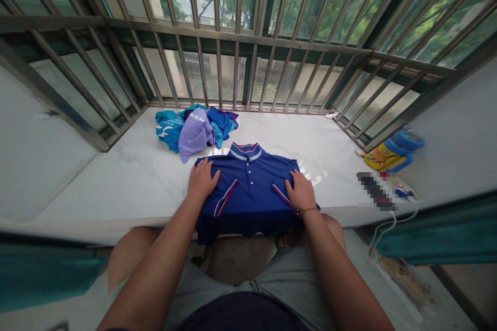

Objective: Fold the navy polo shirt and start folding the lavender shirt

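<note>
Blue polo shirt under two flattened hands at the ledge's near edge.
The navy-blue fabric polo shirt (248, 194) lies collar toward the white marble-patterned ledge's (112, 183) far edge, its collar-to-hem line pointing at the person, hem over the near edge; the open left hand (203, 180) and open right hand (302, 190) touch opposite sleeves, equally near.

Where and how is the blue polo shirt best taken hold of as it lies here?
Probably by both shoulders, pinching from the outer left and right edges: the blue polo shirt lies spread flat, collar toward the window bars, lower part hanging over the front of the ledge. The left hand and right hand rest near those edges.
</note>
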A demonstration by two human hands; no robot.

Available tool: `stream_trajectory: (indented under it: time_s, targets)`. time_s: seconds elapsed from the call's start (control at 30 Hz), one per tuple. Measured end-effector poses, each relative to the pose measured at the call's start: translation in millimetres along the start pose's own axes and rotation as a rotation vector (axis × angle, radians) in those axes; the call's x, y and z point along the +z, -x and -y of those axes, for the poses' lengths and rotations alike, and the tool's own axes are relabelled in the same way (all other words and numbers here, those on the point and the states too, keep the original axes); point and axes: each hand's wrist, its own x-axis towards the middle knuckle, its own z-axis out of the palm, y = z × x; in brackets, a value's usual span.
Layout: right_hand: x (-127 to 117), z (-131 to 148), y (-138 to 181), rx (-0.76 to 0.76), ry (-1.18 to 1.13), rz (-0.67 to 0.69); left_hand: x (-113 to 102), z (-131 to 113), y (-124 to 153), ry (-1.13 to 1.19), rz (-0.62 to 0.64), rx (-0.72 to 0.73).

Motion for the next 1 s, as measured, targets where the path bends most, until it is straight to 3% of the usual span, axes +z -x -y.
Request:
stream_trajectory:
  time_s: [1.0]
  targets:
    - [3.4, -3.1, -1.3, -0.01, -0.009, -0.011, 1.4, 0.7, -0.3, 0.015, -0.017, 0.001]
